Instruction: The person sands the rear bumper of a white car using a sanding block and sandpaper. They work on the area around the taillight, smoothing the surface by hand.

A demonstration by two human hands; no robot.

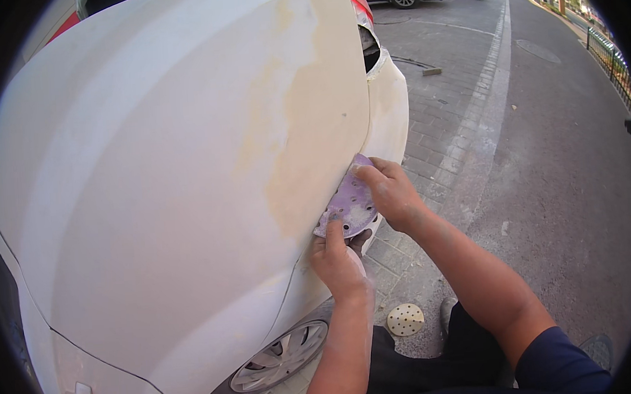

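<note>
Both of my hands grip a purple sanding disc [352, 200], perforated and dusted white, whose left edge looks straight, as if folded. My left hand [338, 260] pinches its lower end, thumb on top. My right hand [394, 192] holds the upper right edge, its thumb also on the face. The disc is at the gap between the white car's rear body panel [182, 151] and the rear bumper [388, 100]. Beige filler patches [311, 127] spread over the panel's right part. Whether the disc touches the panel edge, I cannot tell.
A pale perforated sanding disc [405, 320] lies on the ground near my feet. The car's wheel [280, 356] sits below the panel. Beside the bumper are a paved strip [429, 114] and a small block [432, 72]. Other cars stand farther back; a metal fence [611, 65] lines the right.
</note>
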